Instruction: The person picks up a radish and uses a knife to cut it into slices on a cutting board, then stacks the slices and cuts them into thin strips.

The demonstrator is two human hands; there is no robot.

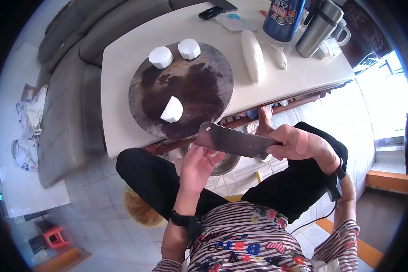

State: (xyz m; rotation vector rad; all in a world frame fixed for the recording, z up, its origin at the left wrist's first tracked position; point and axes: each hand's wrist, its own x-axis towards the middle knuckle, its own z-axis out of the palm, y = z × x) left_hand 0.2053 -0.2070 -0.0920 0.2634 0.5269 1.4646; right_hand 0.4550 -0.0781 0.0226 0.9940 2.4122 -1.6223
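A broad cleaver (235, 141) spans the space between my hands, just off the near edge of a round wooden board (204, 84). My right hand (286, 141) is closed round its handle. My left hand (199, 165) is under the blade's far end, palm up with fingers apart, close to or touching the blade; contact is unclear. On the board lie two white faceted chunks, one at the back left (161, 57) and one at the back (189, 49), and a cut white piece (172, 109) nearer me. A long peeled white radish (252, 56) lies right of the board.
A peeler (279, 55), a blue canister (283, 19), a steel flask (319, 29) and a plastic bag (235, 21) are on the table (118, 93). A metal bowl (225, 167) sits below the table edge, between my knees. A grey sofa (72, 99) stands left.
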